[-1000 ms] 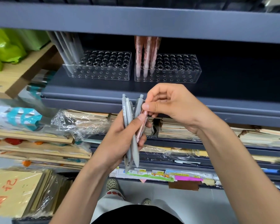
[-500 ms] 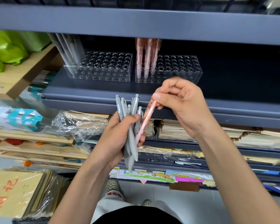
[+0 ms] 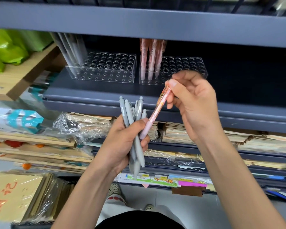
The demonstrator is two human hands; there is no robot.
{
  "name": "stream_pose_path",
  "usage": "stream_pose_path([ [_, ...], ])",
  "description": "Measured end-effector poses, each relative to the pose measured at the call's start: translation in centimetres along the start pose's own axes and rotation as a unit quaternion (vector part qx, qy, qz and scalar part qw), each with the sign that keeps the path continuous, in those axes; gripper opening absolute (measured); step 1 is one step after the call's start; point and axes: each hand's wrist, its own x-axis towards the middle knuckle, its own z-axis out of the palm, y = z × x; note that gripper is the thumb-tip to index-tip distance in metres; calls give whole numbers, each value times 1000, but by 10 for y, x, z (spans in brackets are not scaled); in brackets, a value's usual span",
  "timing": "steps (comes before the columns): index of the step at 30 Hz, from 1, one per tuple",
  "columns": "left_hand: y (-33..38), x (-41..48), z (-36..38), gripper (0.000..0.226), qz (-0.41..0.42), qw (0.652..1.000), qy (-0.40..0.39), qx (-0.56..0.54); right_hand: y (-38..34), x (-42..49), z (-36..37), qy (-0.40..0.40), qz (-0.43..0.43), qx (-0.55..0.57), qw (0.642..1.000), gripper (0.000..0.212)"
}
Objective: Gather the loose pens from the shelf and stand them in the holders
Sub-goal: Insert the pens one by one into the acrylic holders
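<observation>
My left hand (image 3: 122, 142) grips a bundle of several grey pens (image 3: 135, 129), held upright in front of the shelf edge. My right hand (image 3: 193, 103) pinches the top of a pink pen (image 3: 157, 111), whose lower tip still lies against the left hand's fingers. On the dark shelf behind stand two clear holders with rows of holes. The left holder (image 3: 106, 70) has several grey pens (image 3: 69, 50) at its left end. The right holder (image 3: 180, 66) has pink pens (image 3: 151, 55) at its left end.
The dark shelf (image 3: 246, 90) stretches right of the holders under a low upper shelf (image 3: 139, 22). Wrapped paper stacks (image 3: 82, 124) fill the shelves below. Green bags (image 3: 8, 47) lie on a wooden shelf at far left.
My right hand has drawn the pink pen up and to the right, out of the bundle in my left hand. My left hand stays in place with the grey pens.
</observation>
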Motion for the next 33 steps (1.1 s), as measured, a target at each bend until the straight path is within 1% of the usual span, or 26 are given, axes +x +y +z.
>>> stream_pose_path([
  [3,1,2,1,5,30,999,42,17,3,-6,3,-11,48,44,998,15],
  [4,2,3,0,6,39,998,55,18,5,-8,4,-23,64,31,997,17],
  [6,3,4,1,8,53,996,71,20,9,-13,7,-42,83,-35,995,20],
  [8,3,5,1,10,65,994,81,29,13,-17,10,-41,81,-95,991,19],
  [10,3,5,2,9,71,993,81,40,12,-19,11,-38,75,-118,989,18],
  [13,3,3,0,10,68,994,71,37,3,-14,9,-21,45,-116,992,16],
  [16,4,0,-4,12,65,995,69,40,-10,3,3,41,-15,-111,993,19],
  [21,8,-3,-8,10,56,995,76,30,-21,31,-2,98,-116,-159,975,23],
  [25,10,-5,-10,12,55,995,80,32,-13,45,-2,140,-153,-174,963,31],
  [27,11,-7,-11,12,52,995,80,37,-8,50,-3,156,-169,-206,951,28],
  [31,12,-9,-14,5,46,996,73,34,-2,62,-2,143,-183,-307,923,5],
  [32,12,-9,-14,4,44,996,71,32,-1,65,0,137,-182,-347,910,5],
  [33,11,-8,-14,9,43,996,71,30,-1,68,3,130,-180,-387,895,9],
])
